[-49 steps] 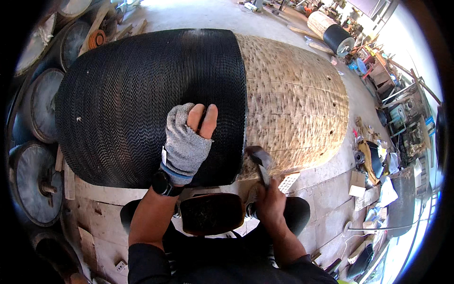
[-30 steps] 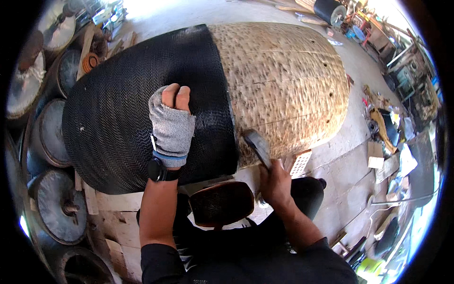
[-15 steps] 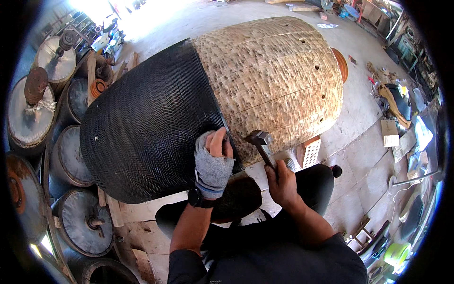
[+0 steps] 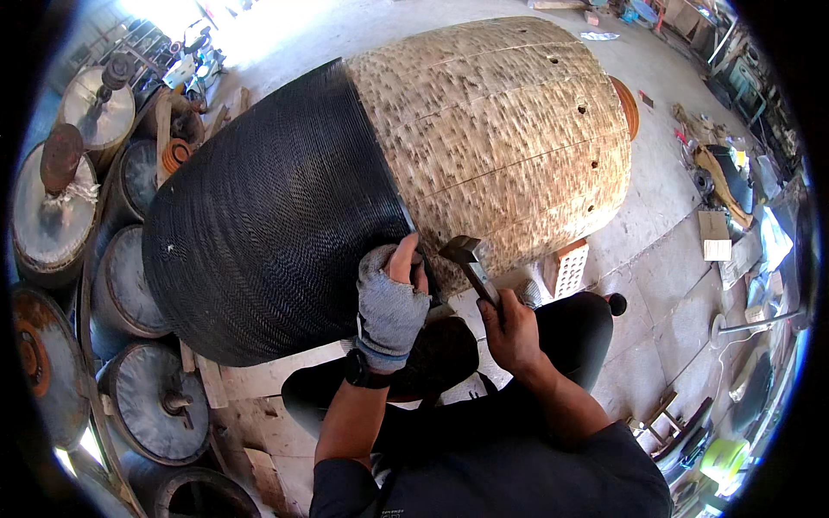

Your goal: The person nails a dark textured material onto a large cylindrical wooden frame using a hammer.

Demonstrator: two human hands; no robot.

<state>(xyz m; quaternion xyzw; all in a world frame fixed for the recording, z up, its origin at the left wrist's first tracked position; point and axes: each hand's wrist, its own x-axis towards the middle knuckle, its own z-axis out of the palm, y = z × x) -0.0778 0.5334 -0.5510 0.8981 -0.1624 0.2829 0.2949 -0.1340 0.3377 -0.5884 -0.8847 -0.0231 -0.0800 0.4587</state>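
Right hand (image 4: 515, 334) clenched around hammer (image 4: 476, 272), left hand (image 4: 391, 302) half-curled

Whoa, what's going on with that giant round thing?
A person is working at a large drum. The bare right grip holds a hammer, its head near the edge of the black ridged covering. The grey-gloved left grip is at that same edge, fingertips showing. The covering wraps the drum's left part; the right part is uncovered, tan and pitted.
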